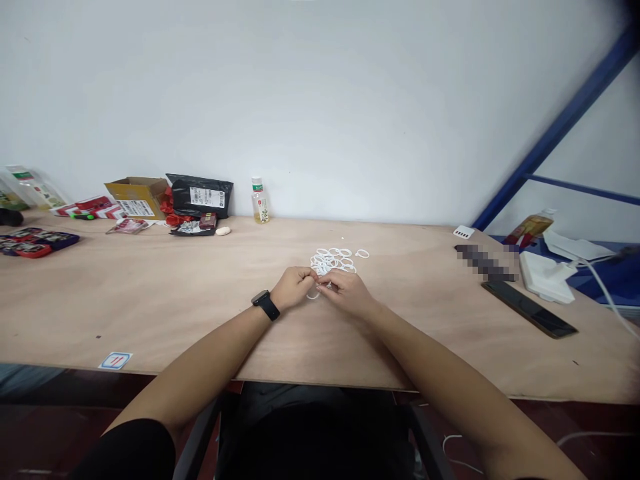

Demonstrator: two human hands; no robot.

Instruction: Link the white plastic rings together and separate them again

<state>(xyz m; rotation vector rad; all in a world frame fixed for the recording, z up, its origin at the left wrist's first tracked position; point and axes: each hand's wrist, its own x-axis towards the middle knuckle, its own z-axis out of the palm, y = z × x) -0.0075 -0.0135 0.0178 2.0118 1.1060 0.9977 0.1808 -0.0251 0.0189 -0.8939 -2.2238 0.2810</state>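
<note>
White rings (327, 262) lie piled directly ahead; bottle (261, 205) stands farther back. Left hand (296, 288) and right hand (351, 292) meet, fingertips pinching 1 looped ring (313, 298).

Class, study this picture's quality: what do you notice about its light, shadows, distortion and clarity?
Head view: soft, fairly even light on the wall, faint shadows on the table near the forearms; head view: bottles at far left look slanted, perhaps wide-angle stretch; head view: upper-right corner falls dark; head view: pixelation masks a dark item; head view: white rings by the fingers lack fine detail.
</note>
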